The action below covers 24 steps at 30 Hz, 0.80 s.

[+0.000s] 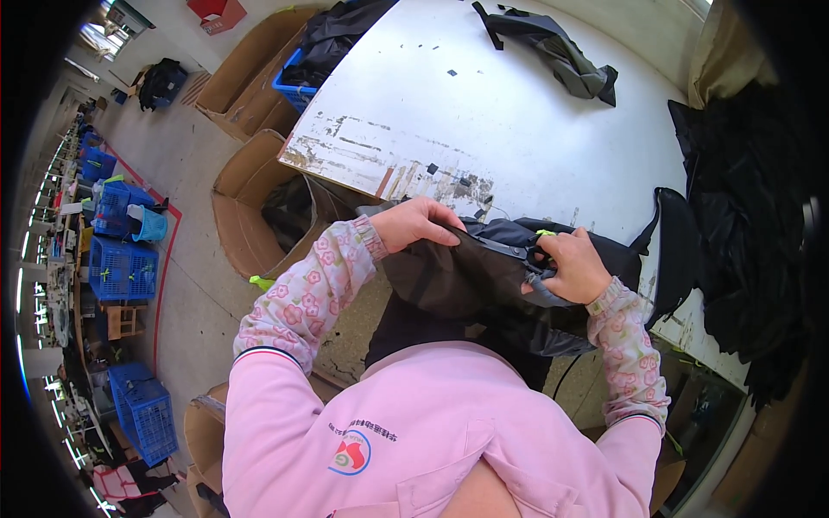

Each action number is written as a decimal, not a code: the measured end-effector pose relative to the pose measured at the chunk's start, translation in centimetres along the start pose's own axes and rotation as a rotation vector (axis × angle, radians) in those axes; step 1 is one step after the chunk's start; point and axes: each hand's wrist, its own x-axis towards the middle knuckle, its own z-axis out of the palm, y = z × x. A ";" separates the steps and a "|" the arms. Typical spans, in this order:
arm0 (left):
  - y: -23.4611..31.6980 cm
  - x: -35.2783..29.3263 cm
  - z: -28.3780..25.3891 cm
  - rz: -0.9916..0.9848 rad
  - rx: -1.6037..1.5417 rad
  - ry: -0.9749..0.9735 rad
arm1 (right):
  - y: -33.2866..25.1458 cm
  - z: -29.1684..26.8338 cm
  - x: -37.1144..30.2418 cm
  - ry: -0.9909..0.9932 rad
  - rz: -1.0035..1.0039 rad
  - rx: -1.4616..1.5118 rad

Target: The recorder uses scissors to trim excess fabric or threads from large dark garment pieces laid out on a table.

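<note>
At the near edge of the white table [414, 104], my left hand [416, 226] pinches the upper edge of a dark fabric piece [445, 281] that drapes over my lap. My right hand [572, 266] is closed round the handles of a pair of scissors [505, 249]. The blades point left along the fabric's edge, towards my left fingers. I cannot tell whether the blades are apart. Bluish-grey material shows just under my right hand. More black fabric [609, 259] lies on the table beside and behind it.
A dark strapped fabric piece [561, 56] lies at the table's far side. Black cloth [743, 250] is heaped at the right. Left of the table stand an open cardboard box [237, 181] and a blue basket [295, 82] of dark fabric. Several blue crates [123, 269] line the floor farther left.
</note>
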 end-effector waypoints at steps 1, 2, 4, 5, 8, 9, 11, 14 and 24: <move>-0.1 0.0 0.0 0.000 -0.001 -0.001 | 0.1 0.2 0.0 -0.001 0.001 0.000; -0.1 0.0 0.0 0.005 -0.006 0.005 | 0.1 0.5 -0.1 0.027 -0.008 0.013; -0.3 0.1 -0.1 0.009 -0.011 0.012 | 0.2 0.7 -0.1 0.055 -0.017 0.027; -0.3 0.1 -0.1 0.006 -0.016 0.016 | 0.2 0.7 -0.2 0.059 -0.022 0.043; -0.4 0.1 -0.2 0.002 -0.027 0.022 | 0.3 0.9 -0.4 0.062 -0.022 0.059; -0.5 0.1 -0.1 0.001 -0.033 0.024 | 0.3 1.0 -0.4 0.062 -0.017 0.059; -0.5 0.1 -0.1 -0.004 -0.035 0.026 | 0.5 1.3 -0.6 0.064 -0.013 0.052; -0.5 0.2 -0.1 -0.005 -0.029 0.034 | 0.5 1.2 -0.6 0.093 -0.025 0.048; 0.0 0.0 0.4 0.004 -0.023 0.037 | -0.1 1.2 -0.3 0.161 -0.053 0.044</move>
